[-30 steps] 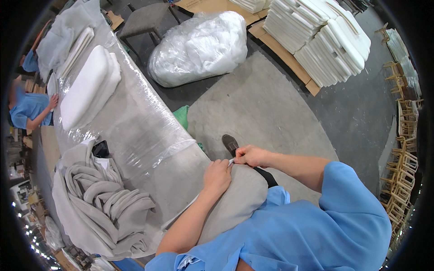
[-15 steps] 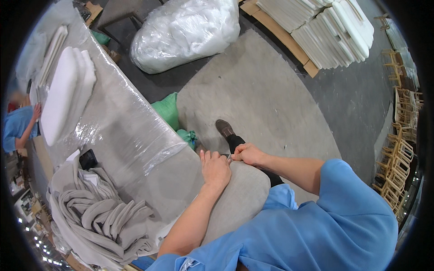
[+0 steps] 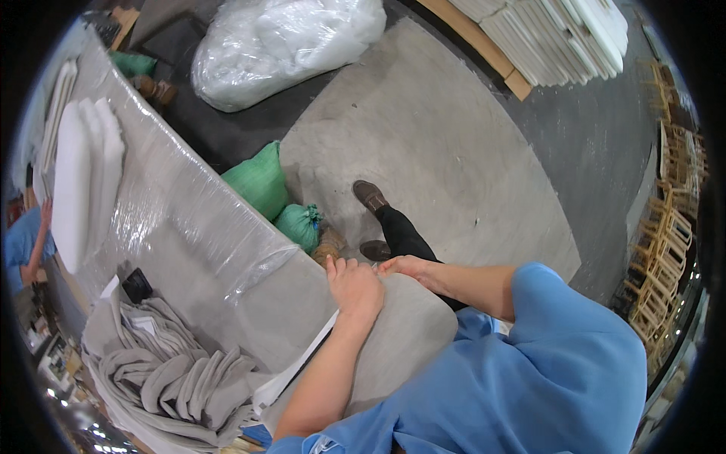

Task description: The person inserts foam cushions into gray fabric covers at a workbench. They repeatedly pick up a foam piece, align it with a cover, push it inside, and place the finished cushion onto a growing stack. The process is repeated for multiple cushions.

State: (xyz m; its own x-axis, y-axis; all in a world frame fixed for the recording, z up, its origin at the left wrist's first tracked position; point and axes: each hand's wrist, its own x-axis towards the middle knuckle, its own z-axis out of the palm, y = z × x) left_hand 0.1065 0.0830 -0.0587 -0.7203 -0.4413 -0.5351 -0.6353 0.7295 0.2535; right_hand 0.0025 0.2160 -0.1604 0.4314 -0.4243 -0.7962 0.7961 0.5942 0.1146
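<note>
A grey fabric-covered cushion (image 3: 408, 321) lies against my front, partly over the table edge. My left hand (image 3: 355, 291) rests on its far left corner, fingers bent over the edge and gripping it. Beside it, at the same far edge, my right hand (image 3: 412, 271) is closed in a pinch. Its fingertips meet those of the left hand, and what they pinch is too small and hidden to make out. A pale strip with a dark edge (image 3: 302, 359) shows beside my left forearm.
The table (image 3: 189, 250) is partly covered in clear film. Crumpled grey fabric covers (image 3: 174, 371), a small black object (image 3: 137, 286) and white padding (image 3: 87, 181) lie on it. Green sacks (image 3: 257, 181) stand below its edge. A wrapped white bundle (image 3: 287, 49) lies beyond; a co-worker's arm (image 3: 34, 242) shows far left.
My view has shifted, and a second shoe now shows. My right hand has turned and drawn closer to the cushion's edge; the left stays on the corner. The pale strip shows more.
</note>
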